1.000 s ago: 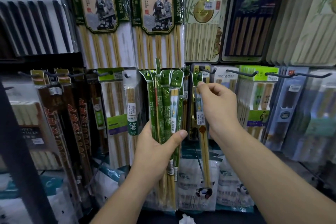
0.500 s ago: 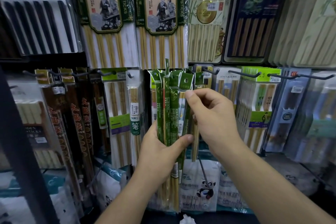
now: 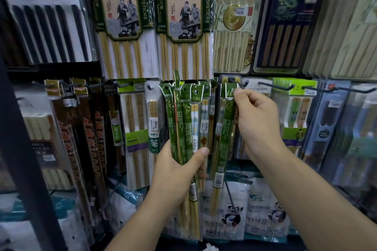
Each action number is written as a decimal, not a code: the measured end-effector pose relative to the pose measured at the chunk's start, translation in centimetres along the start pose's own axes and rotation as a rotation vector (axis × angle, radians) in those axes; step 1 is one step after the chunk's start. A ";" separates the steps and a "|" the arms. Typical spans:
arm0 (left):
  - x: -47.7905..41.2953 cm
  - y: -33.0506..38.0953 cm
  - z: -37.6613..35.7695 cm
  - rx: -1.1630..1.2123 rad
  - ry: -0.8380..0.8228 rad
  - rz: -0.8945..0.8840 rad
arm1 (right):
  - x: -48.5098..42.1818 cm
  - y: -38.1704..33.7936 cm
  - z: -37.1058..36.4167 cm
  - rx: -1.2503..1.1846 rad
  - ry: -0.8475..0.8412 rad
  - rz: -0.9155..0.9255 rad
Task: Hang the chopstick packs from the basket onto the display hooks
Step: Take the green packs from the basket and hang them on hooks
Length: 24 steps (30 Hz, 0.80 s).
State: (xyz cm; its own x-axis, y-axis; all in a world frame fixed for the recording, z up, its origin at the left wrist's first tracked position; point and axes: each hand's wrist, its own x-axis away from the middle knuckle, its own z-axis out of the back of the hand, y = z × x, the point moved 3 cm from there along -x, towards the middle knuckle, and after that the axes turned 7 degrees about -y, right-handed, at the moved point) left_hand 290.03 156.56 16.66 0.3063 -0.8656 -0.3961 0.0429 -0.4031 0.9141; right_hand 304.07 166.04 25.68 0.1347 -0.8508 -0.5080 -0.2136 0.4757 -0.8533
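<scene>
Head view: single green chopstick pack hangs from a pinch by the right hand, thumb and forefinger on its header card. The header sits just under the dark display hook, close to its tip; can't tell if the hole is threaded yet. Likely gripped at the top so the punched hole can be lined up with the hook while the long body dangles free.

Left of the hook, the left hand wraps the bundle of green chopstick packs, thumb across the front, fingers curled behind. The bundle is upright with headers fanned at the top, probably kept close as stock so the next pack is easy to pick off. Basket not in view.

Above the hook: hot-pot chopstick packs with large printed labels. Right of it: more hooks with hanging packs. Below it: panda-print bags. Far left of it: dark upright post. Shop display wall, crowded, dim light.
</scene>
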 end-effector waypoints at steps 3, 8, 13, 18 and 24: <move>0.0 -0.3 0.0 -0.016 -0.011 0.004 | -0.7 -0.1 0.0 0.047 0.007 -0.005; 0.0 0.0 -0.1 -0.023 -0.017 -0.007 | -1.4 -0.1 0.2 0.127 0.003 0.022; 0.0 0.1 -0.1 -0.009 -0.009 -0.014 | -1.7 -0.7 0.3 0.180 0.016 0.092; 0.0 0.3 -0.3 -0.015 -0.019 -0.028 | -2.0 -0.5 0.3 0.304 0.020 0.112; 0.1 0.2 -0.2 -0.045 -0.017 -0.037 | -0.9 0.3 1.0 0.310 0.073 0.094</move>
State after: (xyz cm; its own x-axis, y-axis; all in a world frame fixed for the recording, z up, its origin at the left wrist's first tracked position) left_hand 290.30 156.46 16.83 0.2876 -0.8554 -0.4307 0.0969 -0.4214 0.9017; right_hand 304.85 167.13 25.77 0.0564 -0.8085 -0.5858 0.0848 0.5885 -0.8040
